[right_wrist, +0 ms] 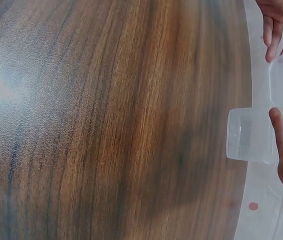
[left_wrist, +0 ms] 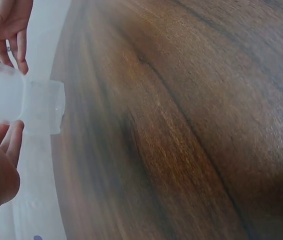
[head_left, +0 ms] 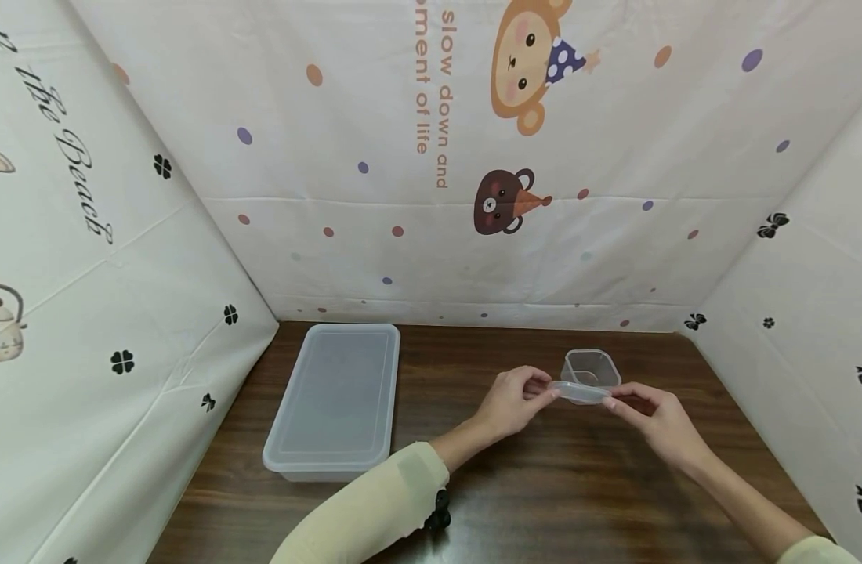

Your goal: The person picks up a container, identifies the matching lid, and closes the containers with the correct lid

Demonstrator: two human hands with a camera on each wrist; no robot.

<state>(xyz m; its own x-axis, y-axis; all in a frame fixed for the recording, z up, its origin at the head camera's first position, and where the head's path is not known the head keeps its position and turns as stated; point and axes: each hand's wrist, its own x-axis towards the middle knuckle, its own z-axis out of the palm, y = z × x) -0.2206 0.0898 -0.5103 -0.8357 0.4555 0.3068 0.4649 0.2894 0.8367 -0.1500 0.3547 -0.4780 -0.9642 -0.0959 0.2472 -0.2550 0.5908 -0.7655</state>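
Note:
A small clear lid (head_left: 581, 392) is held between both hands, just above the near rim of a small clear plastic container (head_left: 592, 368). My left hand (head_left: 513, 401) pinches the lid's left edge between thumb and fingers. On the opposite edge, my right hand (head_left: 655, 423) pinches it the same way. The container stands uncovered on the table in the head view. Both wrist views show the lid (left_wrist: 4, 92) between the two hands, with the container (right_wrist: 249, 135) beyond it. The lid partly hides the container's near side.
A large, flat, translucent box (head_left: 335, 399) with its lid on stands on the left of the dark wooden table (head_left: 473, 501). Printed white cloth (head_left: 374, 141) hangs behind the table and along both sides. My left forearm passes close to the box's near right corner.

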